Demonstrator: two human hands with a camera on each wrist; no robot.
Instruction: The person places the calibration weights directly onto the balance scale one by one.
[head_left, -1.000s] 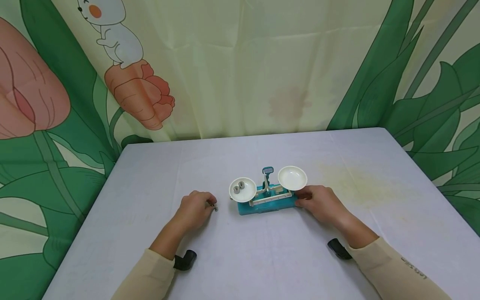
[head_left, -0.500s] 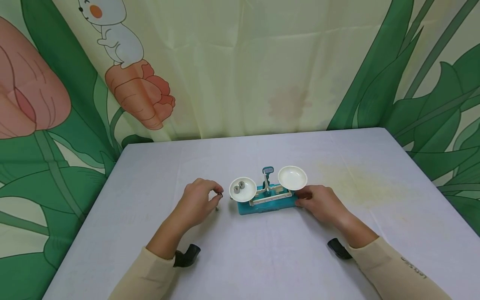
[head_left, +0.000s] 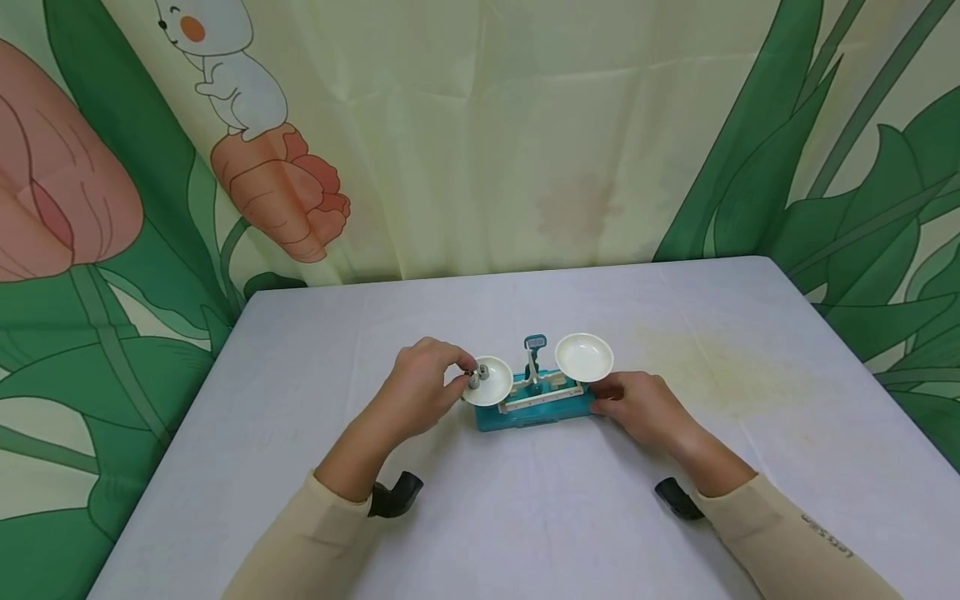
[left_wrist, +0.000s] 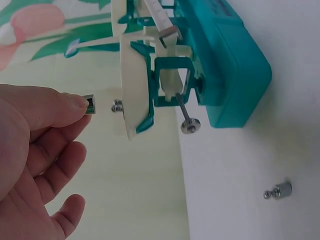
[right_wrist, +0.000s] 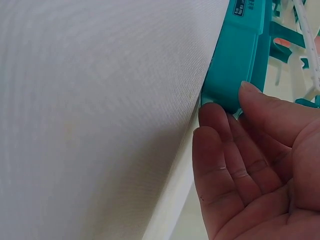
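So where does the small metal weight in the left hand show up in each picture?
Head: slightly below centre, tiny, at the fingertips of the left hand, by the left white pan.
Left wrist: left of centre, where the weight sits at the thumb tip.
Right wrist: not visible.
Shared landmark: the scale's teal base, at the upper right in both wrist views.

Both arms [head_left: 300, 542] reach forward, and there's the left hand [head_left: 429, 385], thumb [left_wrist: 55, 107] locked in a neat pinch, lower fingers [left_wrist: 65, 167] loosely bent! Across to the right hand [head_left: 637, 406]: gripping low, thumb opposing curled fingers, forearm [head_left: 795, 533] slanting inward.
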